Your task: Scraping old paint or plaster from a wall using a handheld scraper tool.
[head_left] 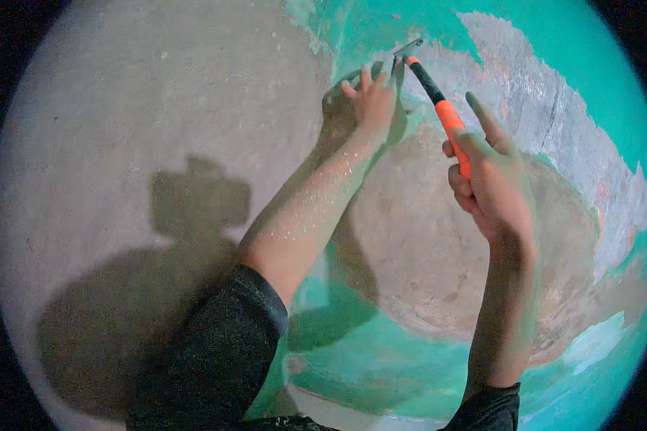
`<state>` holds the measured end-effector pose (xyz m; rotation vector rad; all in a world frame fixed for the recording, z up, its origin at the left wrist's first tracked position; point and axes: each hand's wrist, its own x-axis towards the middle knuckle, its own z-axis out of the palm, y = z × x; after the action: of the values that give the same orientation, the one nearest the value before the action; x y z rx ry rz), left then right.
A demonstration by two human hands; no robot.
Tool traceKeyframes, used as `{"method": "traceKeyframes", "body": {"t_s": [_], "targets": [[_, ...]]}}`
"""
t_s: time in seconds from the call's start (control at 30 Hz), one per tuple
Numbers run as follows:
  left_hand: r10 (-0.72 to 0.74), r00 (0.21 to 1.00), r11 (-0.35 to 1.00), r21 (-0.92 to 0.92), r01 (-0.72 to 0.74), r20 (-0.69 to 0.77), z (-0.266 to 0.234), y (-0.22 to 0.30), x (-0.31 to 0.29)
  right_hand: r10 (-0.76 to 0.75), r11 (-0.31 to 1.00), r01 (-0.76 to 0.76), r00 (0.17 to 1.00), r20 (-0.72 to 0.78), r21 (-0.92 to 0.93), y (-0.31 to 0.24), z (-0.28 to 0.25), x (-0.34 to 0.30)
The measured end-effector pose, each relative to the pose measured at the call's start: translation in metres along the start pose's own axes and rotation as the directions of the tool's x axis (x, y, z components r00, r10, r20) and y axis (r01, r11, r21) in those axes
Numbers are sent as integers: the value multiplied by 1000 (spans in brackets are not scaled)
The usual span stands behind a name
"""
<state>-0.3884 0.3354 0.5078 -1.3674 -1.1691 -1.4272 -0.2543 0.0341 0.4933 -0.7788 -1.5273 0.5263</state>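
Observation:
My right hand is wrapped round the orange-and-black handle of a scraper, with the index finger stretched out along its side. The scraper's small metal head lies crosswise at the top end, close against the wall. Up and to the left, my left hand rests on the wall near the corner with its fingers spread. Its fingertips are right beside the scraper head; I cannot tell whether they touch it. Pale flecks dot my left forearm.
A bare grey-beige wall fills the left side. The adjoining wall has green paint, a stripped whitish patch and a round bare plaster area. Below lies more green surface. My shadow falls on the left wall.

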Motion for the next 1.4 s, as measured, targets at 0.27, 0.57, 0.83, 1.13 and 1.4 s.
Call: {"method": "traceKeyframes", "body": {"t_s": [0.27,0.57,0.83,1.13,1.4], "targets": [[-63,997,996,-62,65,38,-49,14,4,2,1000,-2,1000,31,-2,7,-2,9],[-13,987,995,-104,-4,-163,-28,-11,10,6,999,-5,1000,22,-38,-5,17,1],[-52,996,993,-112,44,-72,-46,-5,8,14,1000,-14,1000,16,18,0,17,2],[-31,1000,999,-31,31,-2,-37,-14,10,0,1000,1,998,70,-7,-4,16,3],[-125,972,990,94,108,199,-30,-4,5,-27,999,27,999,40,20,6,10,12]]}}
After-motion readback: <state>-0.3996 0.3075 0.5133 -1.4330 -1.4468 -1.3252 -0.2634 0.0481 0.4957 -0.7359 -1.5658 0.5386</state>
